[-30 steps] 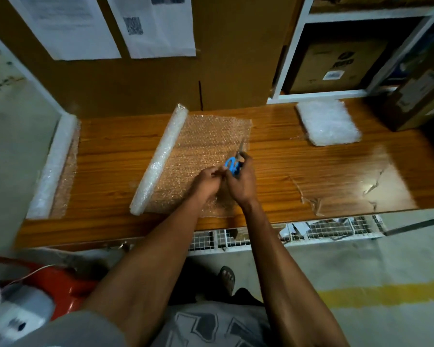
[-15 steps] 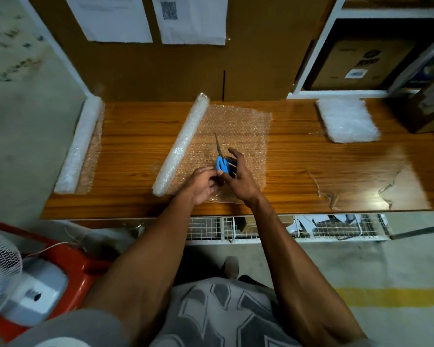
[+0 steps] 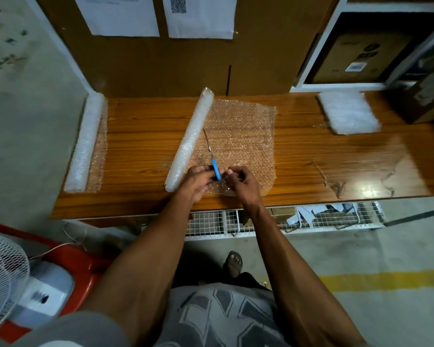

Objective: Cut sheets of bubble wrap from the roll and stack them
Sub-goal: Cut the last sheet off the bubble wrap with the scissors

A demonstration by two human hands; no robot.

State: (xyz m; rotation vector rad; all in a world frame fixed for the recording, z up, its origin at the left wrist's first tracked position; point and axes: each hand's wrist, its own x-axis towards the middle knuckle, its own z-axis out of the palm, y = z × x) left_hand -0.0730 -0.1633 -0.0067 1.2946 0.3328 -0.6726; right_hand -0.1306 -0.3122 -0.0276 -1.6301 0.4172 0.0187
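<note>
A bubble wrap roll (image 3: pixel 189 140) lies across the wooden table (image 3: pixel 145 146), with its sheet (image 3: pixel 243 136) unrolled to the right. Blue-handled scissors (image 3: pixel 212 156) rest over the sheet close beside the roll, blades pointing away from me. My right hand (image 3: pixel 241 181) grips the scissors' handle at the sheet's near edge. My left hand (image 3: pixel 198 179) sits against the handle's left side, fingers curled on the sheet's near edge. A white stack of cut sheets (image 3: pixel 348 112) lies at the table's back right.
A second bubble wrap roll (image 3: pixel 84 144) lies at the table's left end. Cardboard boxes (image 3: pixel 361 51) fill the shelf behind the stack. A fan (image 3: pixel 3 274) and a red chair (image 3: pixel 68 261) stand on the floor at my left. A wire basket (image 3: pixel 286 219) hangs under the table front.
The scissors have swung from the sheet's right side to a line close beside the roll, blades pointing away. Both hands have shifted left with them.
</note>
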